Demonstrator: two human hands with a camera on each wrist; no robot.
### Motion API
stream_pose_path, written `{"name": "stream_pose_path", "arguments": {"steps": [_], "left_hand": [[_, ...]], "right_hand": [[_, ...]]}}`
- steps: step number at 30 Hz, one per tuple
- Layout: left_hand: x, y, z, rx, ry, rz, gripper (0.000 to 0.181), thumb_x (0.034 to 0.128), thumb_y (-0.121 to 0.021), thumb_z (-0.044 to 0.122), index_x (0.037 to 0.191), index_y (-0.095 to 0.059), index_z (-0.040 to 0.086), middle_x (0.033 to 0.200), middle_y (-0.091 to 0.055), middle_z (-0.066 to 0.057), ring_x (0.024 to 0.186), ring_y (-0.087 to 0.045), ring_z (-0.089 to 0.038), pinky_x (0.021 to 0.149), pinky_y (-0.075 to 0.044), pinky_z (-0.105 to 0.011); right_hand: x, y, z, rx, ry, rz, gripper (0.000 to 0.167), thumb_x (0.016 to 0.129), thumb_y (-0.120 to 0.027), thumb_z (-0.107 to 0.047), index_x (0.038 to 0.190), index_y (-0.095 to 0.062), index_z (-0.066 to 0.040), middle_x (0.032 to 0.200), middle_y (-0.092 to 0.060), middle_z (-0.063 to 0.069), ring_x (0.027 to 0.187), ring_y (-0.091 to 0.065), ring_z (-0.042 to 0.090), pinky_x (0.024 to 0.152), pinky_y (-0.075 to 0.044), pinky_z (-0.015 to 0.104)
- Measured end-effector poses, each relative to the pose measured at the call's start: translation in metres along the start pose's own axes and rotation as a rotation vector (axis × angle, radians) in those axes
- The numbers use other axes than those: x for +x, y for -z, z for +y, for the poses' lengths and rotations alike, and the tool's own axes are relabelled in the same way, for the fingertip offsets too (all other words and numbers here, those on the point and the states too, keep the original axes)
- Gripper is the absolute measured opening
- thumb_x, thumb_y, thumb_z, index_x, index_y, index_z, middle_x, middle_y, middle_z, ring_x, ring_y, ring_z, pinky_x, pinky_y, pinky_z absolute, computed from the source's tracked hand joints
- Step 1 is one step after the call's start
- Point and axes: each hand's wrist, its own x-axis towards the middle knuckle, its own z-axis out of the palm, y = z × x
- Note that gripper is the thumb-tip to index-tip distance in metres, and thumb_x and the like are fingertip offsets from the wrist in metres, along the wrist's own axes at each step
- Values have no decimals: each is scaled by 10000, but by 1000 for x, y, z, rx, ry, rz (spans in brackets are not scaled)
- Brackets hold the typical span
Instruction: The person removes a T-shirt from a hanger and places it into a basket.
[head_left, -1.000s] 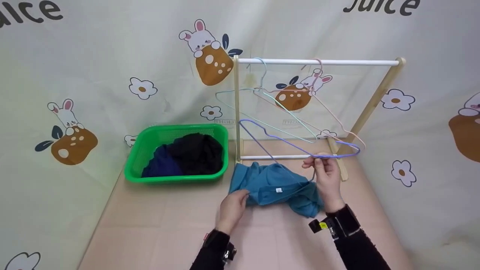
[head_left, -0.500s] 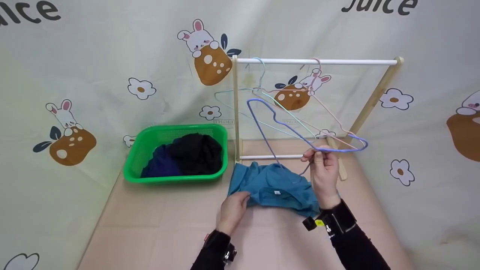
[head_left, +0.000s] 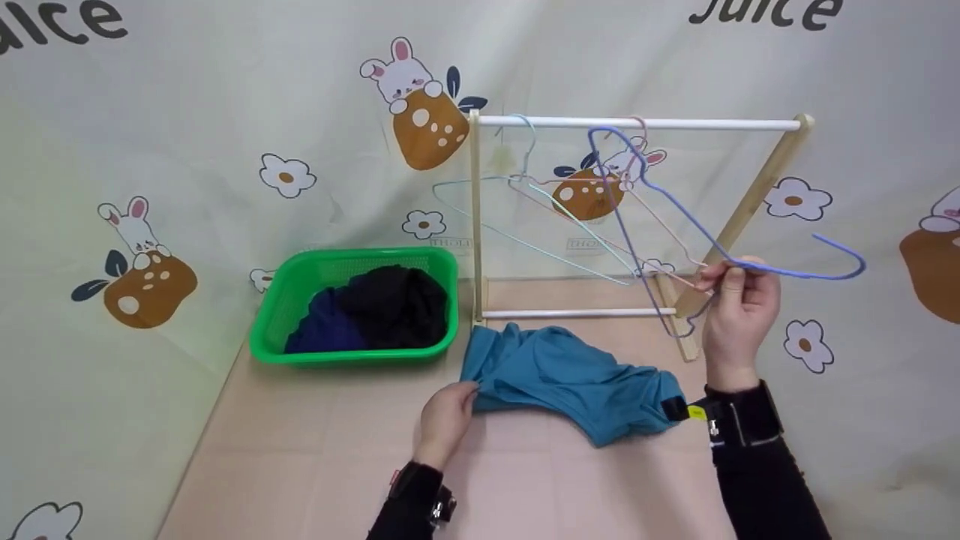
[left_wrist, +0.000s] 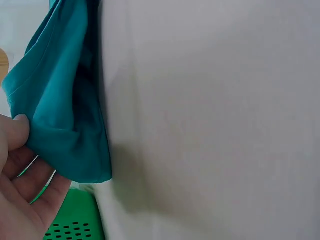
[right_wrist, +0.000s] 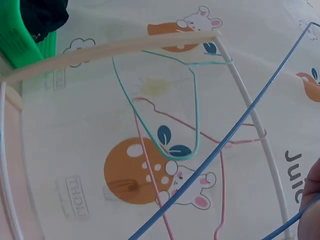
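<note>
A teal shirt [head_left: 566, 375] lies crumpled on the table, its left end raised a little. My left hand [head_left: 444, 424] pinches that edge, thumb on top of the cloth and fingers beneath, as the left wrist view shows with the shirt [left_wrist: 55, 115] hanging from the grip. My right hand [head_left: 739, 322] holds a blue hanger [head_left: 814, 277] by its neck, lifted at the rack's right side. The hanger is apart from the shirt and its hook points right. In the right wrist view, the blue hanger's bar [right_wrist: 220, 142] crosses before the rack.
A wooden rack with a white rod [head_left: 705, 124] stands behind; a mint hanger [head_left: 529, 150] and a pink hanger [head_left: 664, 219] hang on it. Left of it sits a green basket [head_left: 352, 357] holding dark clothes [head_left: 397, 304]. Patterned curtains [head_left: 315, 97] surround the table [head_left: 300, 450].
The blue hanger has come up out of the shirt, moving up and right with my right hand. My left hand keeps the shirt edge and has shifted slightly left.
</note>
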Motion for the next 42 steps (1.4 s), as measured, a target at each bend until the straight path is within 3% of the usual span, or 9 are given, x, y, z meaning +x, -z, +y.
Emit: {"name": "stream_pose_path", "arguments": {"steps": [3, 8, 13, 18, 25, 32, 39, 42], "left_hand": [[-2, -2, -1, 9, -13, -6, 105, 892, -709, 62, 980, -759, 90, 947, -740, -57, 876, -704, -243, 772, -557, -389], [-6, -4, 1, 22, -24, -12, 91, 881, -728, 78, 968, -754, 85, 905, -735, -45, 828, -687, -237, 752, -548, -396], [-9, -5, 4, 54, -14, -46, 183, 885, -741, 145, 1058, -733, 87, 1006, -724, -55, 930, -655, -255, 843, -512, -420], [-11, -8, 7, 59, -2, -70, 384, 866, -769, 213, 1217, -672, 89, 1168, -660, -99, 1110, -583, -301, 951, -453, -469], [-8, -16, 14, 95, 12, -87, 803, 795, -823, 391, 1465, -476, 116, 1429, -494, -164, 1314, -421, -392, 1032, -365, -560], [-5, -23, 23, 131, 44, -134, 1008, 753, -820, 517, 1549, -333, 137, 1528, -377, -183, 1381, -324, -431, 1078, -291, -587], [-7, -28, 24, 144, 55, -142, 1022, 742, -827, 521, 1549, -331, 138, 1527, -375, -188, 1380, -321, -439, 1066, -286, -616], [-8, -29, 24, 137, 54, -140, 1013, 743, -828, 514, 1544, -340, 131, 1527, -373, -193, 1380, -319, -444, 1062, -282, -630]], "right_hand": [[9, 6, 7, -116, -5, -2, 119, 1002, -448, 75, 977, -548, 134, 760, -600, 173, 659, -602, 221, 625, -527, 249], [15, 11, 26, -233, -104, -29, 123, 1010, -471, 32, 993, -589, 61, 793, -628, 136, 679, -615, 187, 650, -527, 236], [21, 7, 43, -446, -163, -78, 121, 1015, -477, 12, 989, -590, 46, 791, -646, 58, 640, -618, 117, 656, -526, 208], [33, -10, 54, -632, -170, -220, 144, 1020, -468, 16, 1016, -563, 124, 806, -649, 107, 647, -622, 82, 661, -535, 213], [60, -48, 58, -901, -134, -388, 135, 1016, -507, -23, 1029, -602, 72, 850, -697, 140, 622, -596, -1, 615, -491, 142], [86, -79, 63, -1108, -186, -493, 183, 1036, -495, -85, 1091, -624, 32, 934, -699, 138, 654, -590, 137, 598, -414, 182], [96, -89, 72, -1195, -235, -571, 180, 1032, -470, -43, 1070, -626, 39, 1001, -710, 172, 849, -632, 305, 741, -462, 361], [95, -91, 75, -1215, -245, -599, 165, 1026, -486, -53, 1043, -629, 29, 987, -718, 170, 846, -659, 338, 751, -479, 398]]}}
